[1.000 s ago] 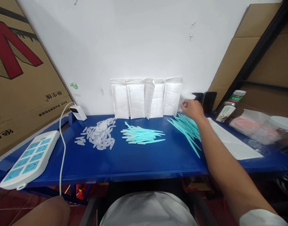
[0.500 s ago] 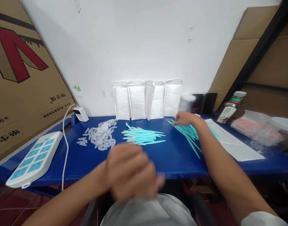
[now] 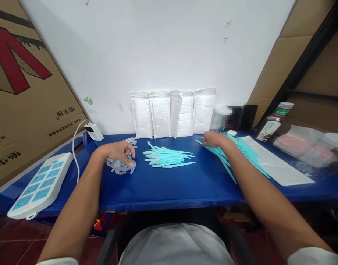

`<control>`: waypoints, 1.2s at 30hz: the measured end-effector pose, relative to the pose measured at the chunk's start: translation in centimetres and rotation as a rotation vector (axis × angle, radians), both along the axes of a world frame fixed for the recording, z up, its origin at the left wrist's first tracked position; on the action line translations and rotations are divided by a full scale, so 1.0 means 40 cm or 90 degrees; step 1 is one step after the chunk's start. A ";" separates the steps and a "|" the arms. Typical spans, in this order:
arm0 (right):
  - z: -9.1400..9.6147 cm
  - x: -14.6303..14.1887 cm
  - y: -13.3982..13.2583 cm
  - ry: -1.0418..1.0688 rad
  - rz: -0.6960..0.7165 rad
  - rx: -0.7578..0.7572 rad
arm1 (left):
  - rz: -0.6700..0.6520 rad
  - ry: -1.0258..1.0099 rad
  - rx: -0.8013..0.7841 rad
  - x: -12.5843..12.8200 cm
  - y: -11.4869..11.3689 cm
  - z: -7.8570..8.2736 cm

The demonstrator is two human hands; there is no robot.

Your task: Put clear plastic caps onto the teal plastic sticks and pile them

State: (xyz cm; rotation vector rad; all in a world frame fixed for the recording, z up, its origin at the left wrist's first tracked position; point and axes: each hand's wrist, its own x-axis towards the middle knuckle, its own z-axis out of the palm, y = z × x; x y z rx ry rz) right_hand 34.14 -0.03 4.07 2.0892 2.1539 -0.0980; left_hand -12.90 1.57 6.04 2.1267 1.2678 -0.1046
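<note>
My left hand [image 3: 119,152] hovers over a pile of small translucent plastic caps [image 3: 120,168], its fingers curled and thumb apart, with nothing seen between them. At the right, my right hand [image 3: 212,139] is closed, fingers pinched at the near-wall ends of slim teal eyebrow razors [image 3: 225,162]. One razor's tip pokes out left of the fingers; the forearm hides part of this pile. Between the hands lies a middle heap of teal razors [image 3: 171,157] whose left ends look capped in translucent plastic.
White padded envelopes [image 3: 160,116] lean against the wall behind the blue table [image 3: 163,187]. A power strip [image 3: 42,186] and white cable are at left. On the right lie a flat white envelope [image 3: 279,169], a bottle [image 3: 273,123] and a pink-filled bag [image 3: 298,145].
My left hand has swung from close in front of my body out to the cap pile at the left. My right hand stays at the right-hand razors.
</note>
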 end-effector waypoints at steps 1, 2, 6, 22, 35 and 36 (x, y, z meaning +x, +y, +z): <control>-0.003 -0.006 0.000 0.005 0.006 -0.005 | 0.003 -0.005 -0.013 -0.004 -0.003 -0.004; -0.007 -0.011 0.000 0.009 0.009 -0.006 | 0.004 -0.007 -0.020 -0.005 -0.004 -0.008; -0.030 -0.028 0.010 0.025 0.023 0.026 | 0.001 0.011 -0.028 0.009 0.008 -0.027; -0.054 -0.008 0.036 0.050 0.031 0.135 | 0.099 -0.204 0.172 0.051 0.017 -0.037; -0.060 -0.027 0.035 0.099 0.106 0.063 | 0.085 -0.485 0.195 0.227 -0.031 -0.111; -0.057 -0.029 0.034 0.111 0.110 0.104 | 0.090 -0.490 0.198 0.234 -0.038 -0.111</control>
